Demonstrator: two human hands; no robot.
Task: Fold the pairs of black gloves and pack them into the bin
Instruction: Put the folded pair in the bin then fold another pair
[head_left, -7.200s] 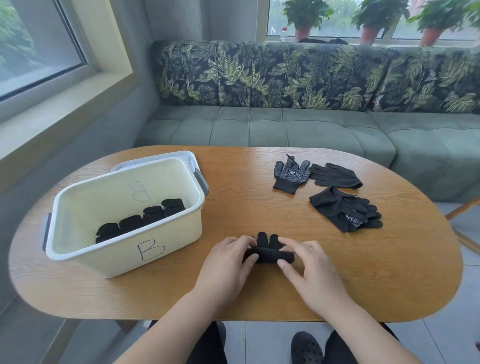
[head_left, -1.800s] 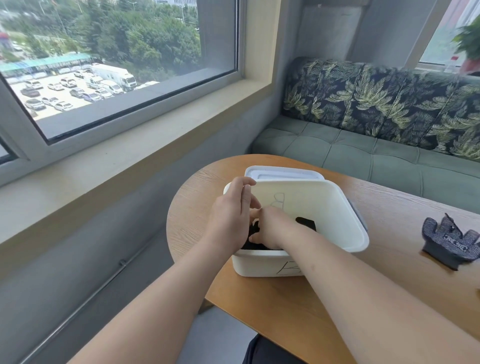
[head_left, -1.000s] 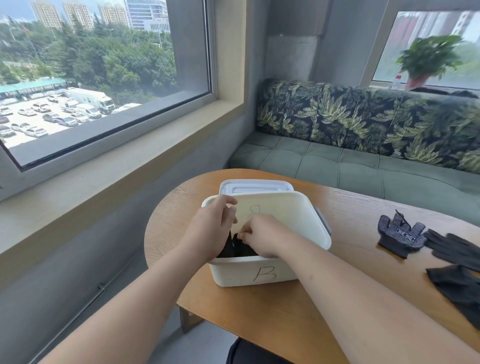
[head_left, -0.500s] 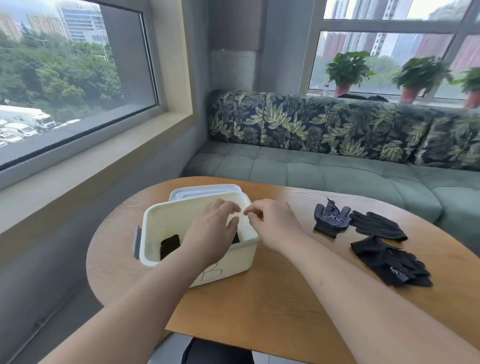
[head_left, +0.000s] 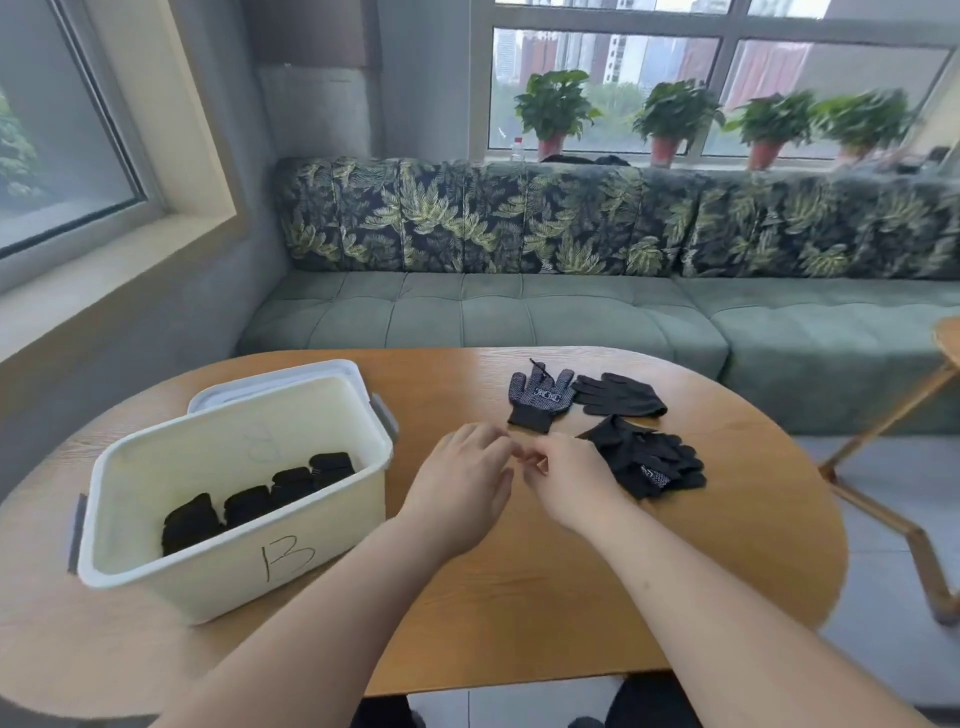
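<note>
A cream plastic bin (head_left: 332, 499) marked "B" stands on the left of the table, with several folded black glove bundles (head_left: 249, 501) in a row inside. Loose black gloves lie at the right: a dotted glove (head_left: 540, 397) palm up, a plain glove (head_left: 618, 396) beside it, and a small pile of gloves (head_left: 644, 457) nearer me. My left hand (head_left: 462, 483) and my right hand (head_left: 566, 478) hover close together over the table between bin and gloves, fingers loosely curled, holding nothing. My right hand is just left of the pile.
The oval wooden table (head_left: 519, 587) carries everything. The bin's lid (head_left: 291, 382) sits behind and under the bin. A green sofa (head_left: 519, 312) runs behind the table. A wooden stand (head_left: 883, 467) is at the right edge.
Both hands came out of the bin, leaving the folded bundle inside, and moved right toward the loose gloves. The view swung right and down.
</note>
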